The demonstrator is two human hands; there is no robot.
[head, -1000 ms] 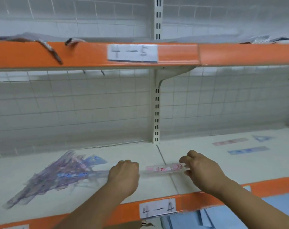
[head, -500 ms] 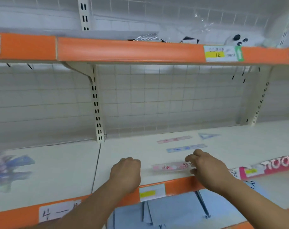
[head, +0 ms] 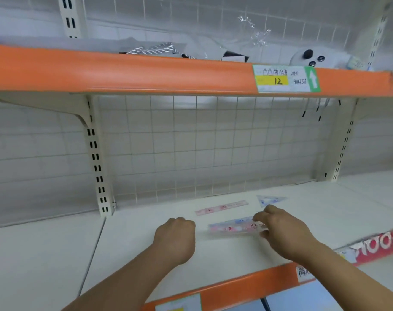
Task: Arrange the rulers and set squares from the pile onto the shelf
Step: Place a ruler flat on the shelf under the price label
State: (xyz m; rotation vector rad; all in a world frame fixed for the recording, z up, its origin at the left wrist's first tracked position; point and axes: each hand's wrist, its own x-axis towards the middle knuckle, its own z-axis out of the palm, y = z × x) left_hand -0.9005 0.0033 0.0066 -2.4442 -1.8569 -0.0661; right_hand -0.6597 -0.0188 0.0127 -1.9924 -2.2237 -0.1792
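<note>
A person's right hand [head: 285,234] is pinching the right end of a pink ruler [head: 231,229] low over the shelf [head: 141,248], seemingly atop a blue ruler [head: 240,221]. The left hand [head: 175,239] is curling nearby, gripping nothing. Thin, light, slick plastic is likely favouring an end-edge pinch.

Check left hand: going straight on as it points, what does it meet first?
The left hand would probably meet the far pink ruler, lying flat on the shelf; depth unclear.

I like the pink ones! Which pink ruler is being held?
The front pink ruler, pinched at its right end by the right hand. The other pink ruler lies untouched farther back on the shelf.
</note>
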